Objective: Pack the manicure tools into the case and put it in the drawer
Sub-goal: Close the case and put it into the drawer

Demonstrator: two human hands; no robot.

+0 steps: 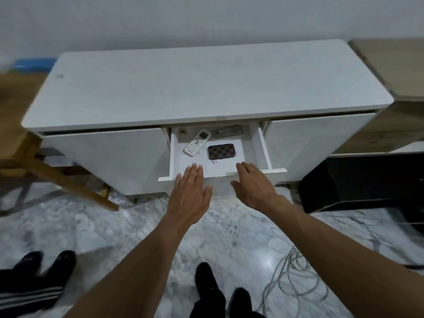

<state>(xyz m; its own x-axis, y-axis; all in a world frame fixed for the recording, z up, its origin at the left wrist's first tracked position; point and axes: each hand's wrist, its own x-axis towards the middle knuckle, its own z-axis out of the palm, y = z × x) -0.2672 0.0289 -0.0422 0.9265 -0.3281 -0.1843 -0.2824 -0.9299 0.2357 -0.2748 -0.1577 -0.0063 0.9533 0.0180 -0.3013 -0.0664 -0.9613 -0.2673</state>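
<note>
both hands (191, 189) flat at open drawer's (261, 143) front edge, case (222, 151) inside.

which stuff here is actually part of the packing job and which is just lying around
Part of the job:
- checkered case, closed, lying in the open drawer
- left hand and right hand, both open at the drawer front

Just lying about:
- white remote beside the case
- dark object at the drawer's back
- cable coil on the floor

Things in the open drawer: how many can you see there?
3 clearly: the checkered case at the middle, the white remote to its left, a grey object behind; they lie on a paper sheet. The drawer's back may hide more.
</note>
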